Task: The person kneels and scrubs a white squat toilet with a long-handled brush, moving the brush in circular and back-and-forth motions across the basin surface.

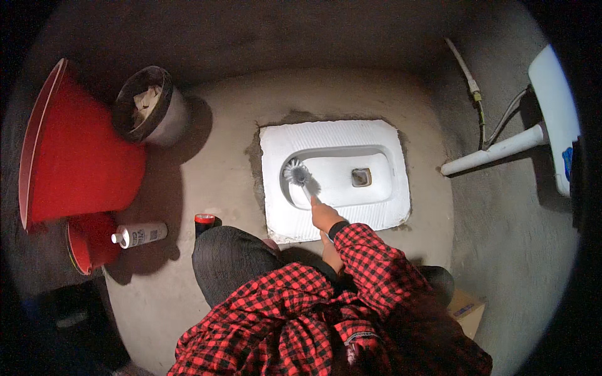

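Observation:
A white ceramic squat toilet pan (333, 136) is set in the floor before me. My right hand (325, 216) grips the pale handle of a toilet brush (297, 174), whose round bristle head rests at the left end of the basin. Closer to my body, my left hand (331, 254) is around the rear end of the same handle, partly hidden by the right forearm and sleeve. At the basin's right side is a square drain hole (361, 177).
To the left are a large red basin (89, 155), a smaller red vessel (94, 242), a bin (171, 120) holding paper and a white bottle (143, 234) lying down. A flashlight (204, 223) stands by my knee. A white pipe (494, 150), washbasin (555, 113) and cardboard box (465, 310) are at right.

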Demonstrator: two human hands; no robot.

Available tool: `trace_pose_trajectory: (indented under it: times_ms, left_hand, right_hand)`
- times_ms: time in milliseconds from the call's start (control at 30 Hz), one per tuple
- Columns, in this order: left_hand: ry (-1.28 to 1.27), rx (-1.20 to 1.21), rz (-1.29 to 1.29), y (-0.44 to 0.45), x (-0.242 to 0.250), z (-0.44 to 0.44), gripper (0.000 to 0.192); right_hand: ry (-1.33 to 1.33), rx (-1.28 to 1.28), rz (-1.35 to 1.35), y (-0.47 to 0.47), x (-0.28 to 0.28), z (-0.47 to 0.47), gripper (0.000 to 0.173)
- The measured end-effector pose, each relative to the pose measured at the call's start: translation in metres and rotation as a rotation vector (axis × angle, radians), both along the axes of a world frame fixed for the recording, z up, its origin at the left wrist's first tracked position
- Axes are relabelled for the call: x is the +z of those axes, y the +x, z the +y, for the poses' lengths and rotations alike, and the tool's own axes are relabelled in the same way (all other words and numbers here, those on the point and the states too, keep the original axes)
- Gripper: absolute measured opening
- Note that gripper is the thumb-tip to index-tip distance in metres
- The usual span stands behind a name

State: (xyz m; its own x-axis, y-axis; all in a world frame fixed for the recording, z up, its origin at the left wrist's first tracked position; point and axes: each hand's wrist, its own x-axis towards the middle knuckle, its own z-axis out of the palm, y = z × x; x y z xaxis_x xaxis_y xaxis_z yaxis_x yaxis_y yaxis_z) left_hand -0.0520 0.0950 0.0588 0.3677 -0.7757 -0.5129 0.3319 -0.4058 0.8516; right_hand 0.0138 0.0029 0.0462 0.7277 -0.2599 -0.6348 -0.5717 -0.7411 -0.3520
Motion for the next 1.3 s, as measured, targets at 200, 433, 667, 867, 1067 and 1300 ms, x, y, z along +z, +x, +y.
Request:
trace_pose_trajectory:
  times_ms: [200,433,667,867,1067,1300]
  left_hand:
    - [0.126,0.203,0.077,-0.015,0.027,-0.009,0.065]
    - [0.335,0.310,0.623,-0.042,0.090,-0.018,0.080]
    - [0.058,0.213,0.763,-0.049,0.090,-0.023,0.067]
    - [0.157,0.538,0.622,-0.036,0.108,-0.002,0.078]
    - [0.301,0.397,0.473,0.010,0.060,-0.022,0.079]
    - [0.275,0.215,0.164,-0.012,0.030,-0.038,0.077]
  right_hand:
    - [0.079,0.068,0.002,-0.015,0.004,-0.012,0.058]
    - [0.113,0.228,0.229,-0.067,0.022,-0.030,0.073]
    - [0.323,-0.386,0.202,-0.116,0.047,-0.053,0.072]
    - [0.274,0.033,0.044,-0.080,0.021,-0.011,0.066]
    - [0.171,0.054,0.002,-0.009,-0.007,-0.019,0.066]
    - [0.203,-0.059,0.042,-0.041,-0.015,-0.044,0.070]
